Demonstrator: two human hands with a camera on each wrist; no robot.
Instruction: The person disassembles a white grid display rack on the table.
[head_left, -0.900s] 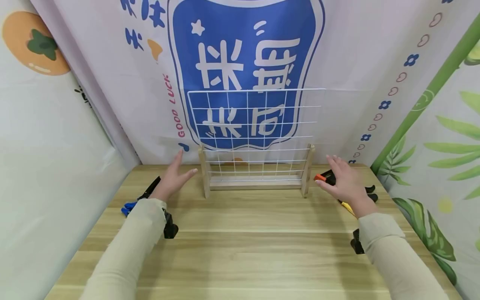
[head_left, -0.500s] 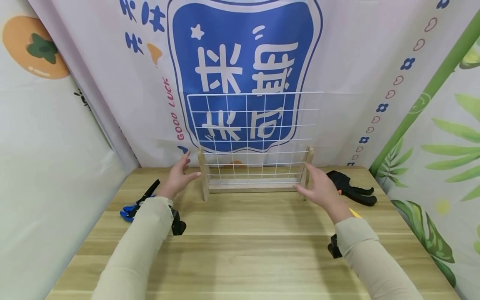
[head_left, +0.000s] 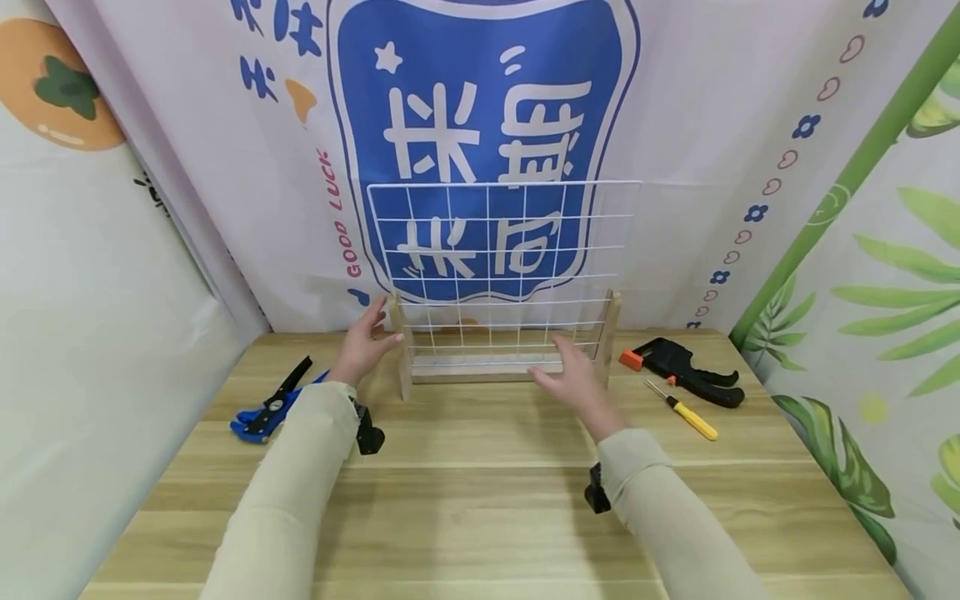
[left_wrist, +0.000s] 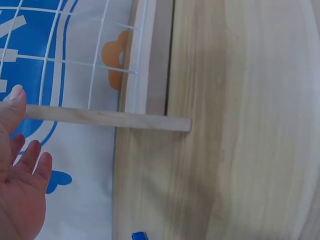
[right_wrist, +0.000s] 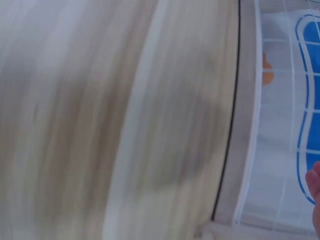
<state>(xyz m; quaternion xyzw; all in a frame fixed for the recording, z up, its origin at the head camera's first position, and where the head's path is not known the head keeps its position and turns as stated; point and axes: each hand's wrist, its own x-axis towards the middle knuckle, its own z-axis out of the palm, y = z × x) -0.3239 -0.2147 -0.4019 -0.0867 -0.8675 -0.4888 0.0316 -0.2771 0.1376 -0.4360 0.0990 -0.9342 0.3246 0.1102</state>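
Observation:
A white wire grid panel (head_left: 487,250) stands upright in a wooden stand (head_left: 401,354) at the back of the table. My left hand (head_left: 360,346) is beside the stand's left post, fingers loosely bent and thumb apart. In the left wrist view the thumb overlaps the wooden post (left_wrist: 110,119); whether it touches cannot be told. My right hand (head_left: 576,382) hovers before the lower right of the grid, thumb and fingers apart, holding nothing. Only a bit of the right hand (right_wrist: 315,182) shows in the right wrist view, near the grid panel (right_wrist: 292,110).
A blue and black plier-like tool (head_left: 262,417) lies at the table's left. To the right lie a black tool with two handles and an orange tip (head_left: 686,371) and a yellow-handled screwdriver (head_left: 692,417). A printed cloth (head_left: 690,125) hangs behind the table (head_left: 480,517).
My right hand has swept left from over the black tool to before the grid, uncovering the screwdriver. My left hand has shifted slightly right, closer to the left post.

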